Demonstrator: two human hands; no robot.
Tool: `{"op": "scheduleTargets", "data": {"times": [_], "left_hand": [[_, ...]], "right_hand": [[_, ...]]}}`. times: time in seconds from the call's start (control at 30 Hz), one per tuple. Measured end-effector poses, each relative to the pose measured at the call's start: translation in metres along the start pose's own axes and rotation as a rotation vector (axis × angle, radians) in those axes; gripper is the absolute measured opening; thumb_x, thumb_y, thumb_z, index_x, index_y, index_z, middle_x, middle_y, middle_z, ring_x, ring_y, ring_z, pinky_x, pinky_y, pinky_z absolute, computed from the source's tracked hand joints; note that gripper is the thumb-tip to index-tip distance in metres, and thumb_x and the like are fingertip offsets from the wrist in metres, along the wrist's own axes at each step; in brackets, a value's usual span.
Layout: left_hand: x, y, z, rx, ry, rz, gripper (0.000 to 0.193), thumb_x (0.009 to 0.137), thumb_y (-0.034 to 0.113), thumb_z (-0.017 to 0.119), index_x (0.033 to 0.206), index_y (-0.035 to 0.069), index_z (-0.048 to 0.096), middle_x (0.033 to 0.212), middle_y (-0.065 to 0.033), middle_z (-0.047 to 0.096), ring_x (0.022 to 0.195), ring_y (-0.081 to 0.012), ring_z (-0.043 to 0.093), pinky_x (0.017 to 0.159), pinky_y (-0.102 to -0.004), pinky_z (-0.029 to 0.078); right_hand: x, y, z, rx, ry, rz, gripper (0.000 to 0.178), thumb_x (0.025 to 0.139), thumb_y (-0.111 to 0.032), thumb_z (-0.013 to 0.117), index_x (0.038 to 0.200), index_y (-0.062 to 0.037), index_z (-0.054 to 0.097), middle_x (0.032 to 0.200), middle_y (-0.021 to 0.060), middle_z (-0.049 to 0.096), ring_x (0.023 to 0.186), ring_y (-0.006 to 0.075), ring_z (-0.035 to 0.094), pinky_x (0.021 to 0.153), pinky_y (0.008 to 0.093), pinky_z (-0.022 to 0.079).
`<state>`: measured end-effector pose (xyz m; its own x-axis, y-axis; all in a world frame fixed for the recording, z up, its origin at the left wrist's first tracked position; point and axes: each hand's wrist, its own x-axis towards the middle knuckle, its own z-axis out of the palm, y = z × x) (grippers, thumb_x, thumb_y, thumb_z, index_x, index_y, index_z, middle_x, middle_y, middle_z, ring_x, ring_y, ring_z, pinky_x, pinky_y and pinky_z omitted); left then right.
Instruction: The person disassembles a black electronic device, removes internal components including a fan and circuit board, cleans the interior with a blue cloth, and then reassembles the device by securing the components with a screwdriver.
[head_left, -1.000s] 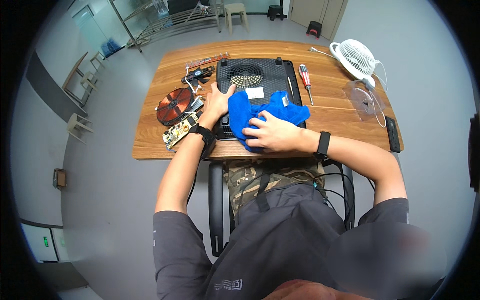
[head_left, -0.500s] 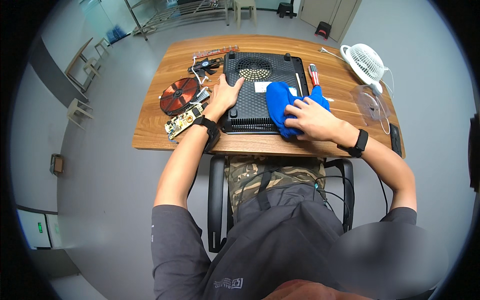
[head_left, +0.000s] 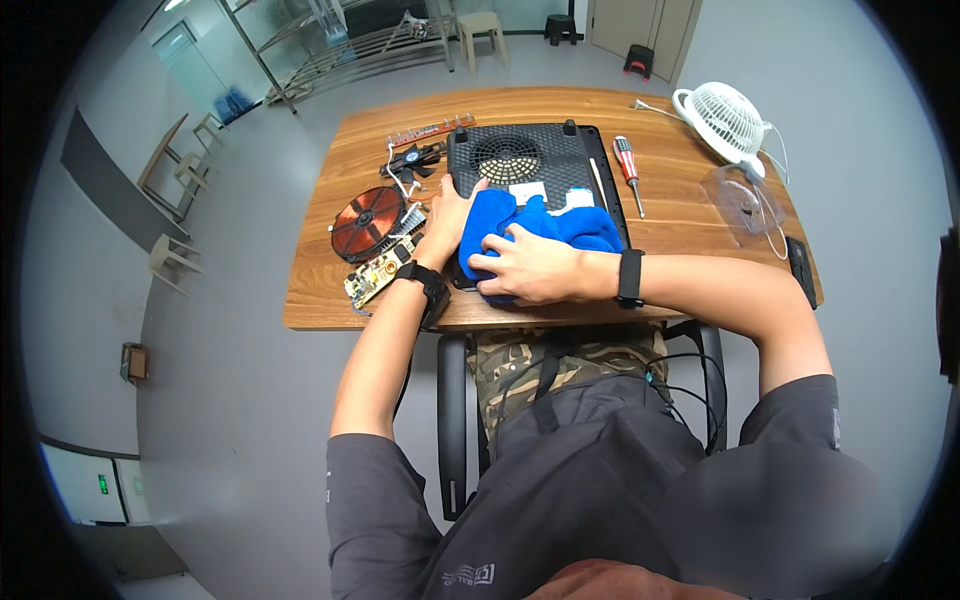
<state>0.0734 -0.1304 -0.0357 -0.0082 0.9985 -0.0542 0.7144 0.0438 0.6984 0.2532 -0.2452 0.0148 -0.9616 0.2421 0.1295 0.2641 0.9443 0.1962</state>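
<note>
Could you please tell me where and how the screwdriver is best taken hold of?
The screwdriver is probably best taken by its thick handle, from above and the right: it lies flat, thin shaft at the near end, with the black casing close on its left and the white fan farther off on its right.

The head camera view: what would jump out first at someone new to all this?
The bright blue cloth stands out first, bunched under the right hand on the near part of a black casing, with the left hand at its left side. Left of the casing lies a round copper-coloured coil. A white fan sits near the table's far right corner.
</note>
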Motion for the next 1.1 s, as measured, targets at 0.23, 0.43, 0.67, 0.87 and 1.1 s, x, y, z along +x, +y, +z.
{"op": "scheduleTargets", "data": {"times": [0.23,0.43,0.67,0.87,1.1], "left_hand": [[-0.004,0.0,0.004,0.035,0.025,-0.019,0.097,0.09,0.07,0.055,0.156,0.003,0.03,0.133,-0.0361,0.058,0.125,-0.0498,0.058,0.106,-0.0523,0.047],[-0.007,0.001,0.0,-0.005,0.004,-0.003,0.095,0.091,0.069,0.055,0.156,0.002,0.031,0.134,-0.0352,0.059,0.126,-0.0483,0.058,0.107,-0.0511,0.046],[-0.005,0.001,0.002,0.044,0.002,-0.036,0.097,0.091,0.07,0.053,0.157,0.003,0.03,0.136,-0.0344,0.057,0.127,-0.0484,0.057,0.107,-0.052,0.046],[-0.007,0.0,-0.001,0.009,0.047,0.016,0.097,0.093,0.065,0.057,0.151,-0.008,0.031,0.132,-0.0403,0.057,0.128,-0.0487,0.056,0.108,-0.0475,0.045],[-0.009,0.008,-0.001,0.081,0.011,-0.059,0.094,0.092,0.071,0.052,0.157,0.007,0.028,0.139,-0.0342,0.055,0.128,-0.0494,0.056,0.106,-0.0534,0.047]], "right_hand": [[-0.026,0.01,-0.028,0.092,-0.2,0.052,0.035,0.077,-0.025,0.079,0.11,-0.0167,0.073,0.126,0.0111,0.051,0.112,0.0324,0.054,0.082,0.0491,0.054],[-0.059,0.034,-0.057,0.227,-0.32,0.101,0.047,0.072,-0.024,0.085,0.116,-0.0163,0.07,0.128,0.012,0.051,0.113,0.0338,0.055,0.091,0.0473,0.053],[-0.053,0.064,-0.058,0.444,-0.096,0.306,0.042,0.074,-0.014,0.079,0.114,-0.0087,0.065,0.127,0.0149,0.053,0.117,0.0383,0.056,0.099,0.0462,0.049],[-0.015,0.09,-0.021,0.255,0.08,0.277,0.048,0.08,-0.02,0.079,0.123,-0.0096,0.061,0.128,0.0178,0.052,0.115,0.0392,0.056,0.099,0.0478,0.05],[-0.017,0.087,-0.002,0.345,-0.062,0.346,0.046,0.086,-0.031,0.07,0.127,-0.0113,0.063,0.126,0.0166,0.055,0.11,0.0393,0.058,0.099,0.0499,0.049]]}}
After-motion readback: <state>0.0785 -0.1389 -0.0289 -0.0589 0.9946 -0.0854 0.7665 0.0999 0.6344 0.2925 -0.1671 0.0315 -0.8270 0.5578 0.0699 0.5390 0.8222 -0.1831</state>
